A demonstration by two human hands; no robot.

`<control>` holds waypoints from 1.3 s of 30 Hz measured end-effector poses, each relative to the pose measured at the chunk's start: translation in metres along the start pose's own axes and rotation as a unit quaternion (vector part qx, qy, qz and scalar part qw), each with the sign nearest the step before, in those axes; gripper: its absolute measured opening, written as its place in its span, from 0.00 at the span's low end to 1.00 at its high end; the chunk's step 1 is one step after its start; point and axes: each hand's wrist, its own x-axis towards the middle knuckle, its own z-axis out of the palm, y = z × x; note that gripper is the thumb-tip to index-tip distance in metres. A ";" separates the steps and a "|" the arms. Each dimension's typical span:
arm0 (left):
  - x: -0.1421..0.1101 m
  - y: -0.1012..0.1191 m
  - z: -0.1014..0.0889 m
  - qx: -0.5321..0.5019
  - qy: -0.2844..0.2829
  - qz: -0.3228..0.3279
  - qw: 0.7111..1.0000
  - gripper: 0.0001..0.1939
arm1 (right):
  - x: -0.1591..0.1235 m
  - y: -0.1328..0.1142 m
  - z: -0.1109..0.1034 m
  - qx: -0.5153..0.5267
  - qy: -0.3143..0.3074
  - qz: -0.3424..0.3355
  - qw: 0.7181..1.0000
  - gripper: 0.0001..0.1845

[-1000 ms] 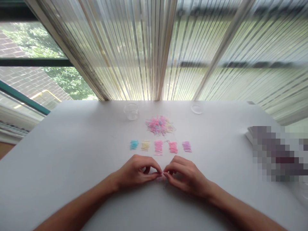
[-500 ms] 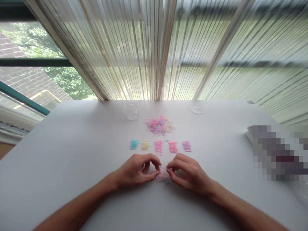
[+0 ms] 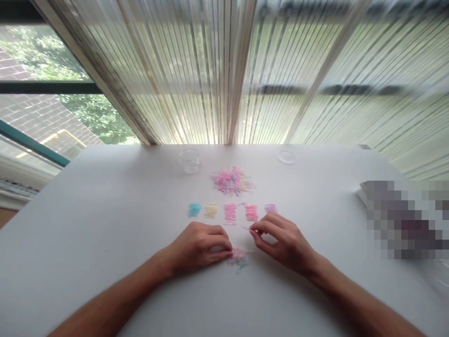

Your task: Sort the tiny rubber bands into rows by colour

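Observation:
My right hand (image 3: 282, 241) is closed in a pinch on a thin pale pink piece (image 3: 245, 228), held just above the table below the coral-pink row. My left hand (image 3: 201, 247) has its fingertips together at the left edge of a small loose pile (image 3: 238, 256) of thin pink and teal pieces. Whether it grips one is hidden. Beyond the hands lie sorted stacks of such pieces: blue (image 3: 194, 209), yellow (image 3: 211, 210), pink (image 3: 230, 213), coral-pink (image 3: 251, 212) and purple (image 3: 271, 208), the purple one partly behind my right hand.
A larger mixed pile (image 3: 232, 180) of these pieces lies farther back on the white table (image 3: 105, 215). A clear round container (image 3: 190, 161) stands behind it to the left, a clear lid (image 3: 287, 157) to the right. At the far right is a blurred-out object (image 3: 400, 220).
My hands have moved apart. My right hand has gone up and right from the small pile with a pale pink piece, while my left fingertips have closed at the pile's edge.

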 end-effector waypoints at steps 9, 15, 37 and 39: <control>0.000 0.001 0.008 0.037 0.109 -0.018 0.993 0.07 | -0.004 -0.004 0.008 0.001 -0.028 -0.025 0.999 0.07; 0.002 0.001 0.009 0.054 0.125 0.013 0.991 0.05 | -0.004 -0.007 0.013 0.005 -0.044 -0.034 0.998 0.07; 0.005 -0.003 0.007 0.150 0.166 0.001 0.975 0.04 | -0.004 -0.003 0.025 -0.025 -0.024 0.006 0.999 0.08; 0.005 -0.004 0.006 0.160 0.177 -0.006 0.971 0.03 | -0.005 -0.002 0.025 -0.021 -0.028 0.012 0.999 0.07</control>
